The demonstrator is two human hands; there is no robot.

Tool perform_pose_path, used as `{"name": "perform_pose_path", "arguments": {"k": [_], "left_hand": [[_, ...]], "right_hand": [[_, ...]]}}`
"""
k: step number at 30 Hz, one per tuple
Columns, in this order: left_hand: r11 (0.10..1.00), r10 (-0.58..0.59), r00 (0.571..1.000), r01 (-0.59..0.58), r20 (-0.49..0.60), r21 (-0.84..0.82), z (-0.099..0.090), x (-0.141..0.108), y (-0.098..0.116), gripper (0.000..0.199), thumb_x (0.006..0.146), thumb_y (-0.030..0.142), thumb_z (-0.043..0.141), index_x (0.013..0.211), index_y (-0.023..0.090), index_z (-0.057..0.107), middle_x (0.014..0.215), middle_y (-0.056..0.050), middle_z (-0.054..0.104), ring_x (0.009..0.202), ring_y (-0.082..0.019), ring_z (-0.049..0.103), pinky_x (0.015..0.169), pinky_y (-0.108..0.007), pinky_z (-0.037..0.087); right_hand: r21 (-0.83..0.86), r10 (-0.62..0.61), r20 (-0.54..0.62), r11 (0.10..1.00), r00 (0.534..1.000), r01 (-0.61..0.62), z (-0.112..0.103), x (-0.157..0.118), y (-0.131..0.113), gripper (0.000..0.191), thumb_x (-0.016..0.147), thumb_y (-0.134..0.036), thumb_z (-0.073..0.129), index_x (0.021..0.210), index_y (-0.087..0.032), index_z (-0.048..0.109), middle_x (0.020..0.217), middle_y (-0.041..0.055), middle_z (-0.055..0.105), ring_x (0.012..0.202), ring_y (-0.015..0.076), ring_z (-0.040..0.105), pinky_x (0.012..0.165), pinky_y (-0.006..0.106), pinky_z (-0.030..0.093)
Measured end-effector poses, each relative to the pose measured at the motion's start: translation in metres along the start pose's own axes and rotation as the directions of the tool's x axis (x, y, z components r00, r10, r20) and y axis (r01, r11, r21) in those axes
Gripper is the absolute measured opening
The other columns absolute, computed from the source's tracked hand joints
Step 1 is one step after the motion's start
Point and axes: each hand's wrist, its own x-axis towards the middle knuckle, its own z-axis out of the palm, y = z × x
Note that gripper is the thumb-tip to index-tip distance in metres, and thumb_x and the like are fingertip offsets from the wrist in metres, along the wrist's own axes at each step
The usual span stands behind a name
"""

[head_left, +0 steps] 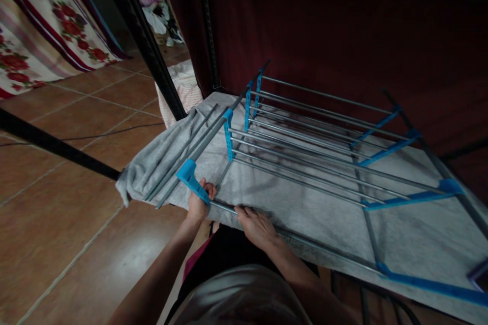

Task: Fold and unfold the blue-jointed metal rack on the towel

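Where metal rod [224,206] meets bracket [189,175], left grip [199,205] curls.

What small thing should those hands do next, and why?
Probably press the metal rod firmly into the blue connector: the left hand grips that connector, the right hand holds the rod close by, and the rod's end meets the connector, though how deeply is hidden.

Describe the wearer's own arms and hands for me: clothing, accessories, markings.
The left hand and right hand are both ungloved. The left forearm and right forearm are bare, with no cuff, watch or bracelet visible. No marking stands out on either. The picture is too soft to rule out a thin ring.
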Motion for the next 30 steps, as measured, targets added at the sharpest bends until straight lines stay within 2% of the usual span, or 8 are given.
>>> {"name": "perform_pose_path", "arguments": {"k": [5,18,30], "left_hand": [[1.0,-0.002,1.0,0.002,0.0,0.006,-0.0023,0.001,-0.003,0.057,0.091,0.056,0.051,0.045,0.023,0.045,0.044,-0.002,0.042,0.049,-0.016,0.041,0.057,-0.034,0.034],[1.0,0.002,1.0,-0.001,0.004,-0.023,-0.0046,0.0026,-0.0072,0.059,0.094,0.054,0.048,0.044,0.022,0.046,0.043,-0.003,0.042,0.049,-0.015,0.041,0.057,-0.032,0.033],[1.0,-0.001,1.0,0.001,0.0,-0.025,-0.0038,0.0023,-0.0068,0.06,0.092,0.055,0.05,0.043,0.022,0.047,0.043,-0.002,0.041,0.05,-0.016,0.042,0.059,-0.033,0.033]], "right_hand": [[-0.007,0.005,-0.001,1.0,1.0,-0.006,-0.002,-0.001,-0.0029,0.042,0.108,-0.031,0.03,0.145,-0.026,0.049,0.125,0.0089,0.069,0.106,0.0242,0.068,0.092,0.036,0.049],[-0.019,0.016,-0.012,1.0,1.0,-0.016,0.003,0.0011,-0.0013,0.042,0.108,-0.03,0.031,0.147,-0.026,0.047,0.133,0.008,0.066,0.108,0.025,0.067,0.093,0.038,0.05],[0.011,0.021,-0.055,1.0,0.998,-0.02,0.0003,0.0001,-0.0056,0.039,0.107,-0.03,0.033,0.142,-0.028,0.052,0.127,0.0056,0.069,0.106,0.0225,0.068,0.089,0.035,0.05]]}}
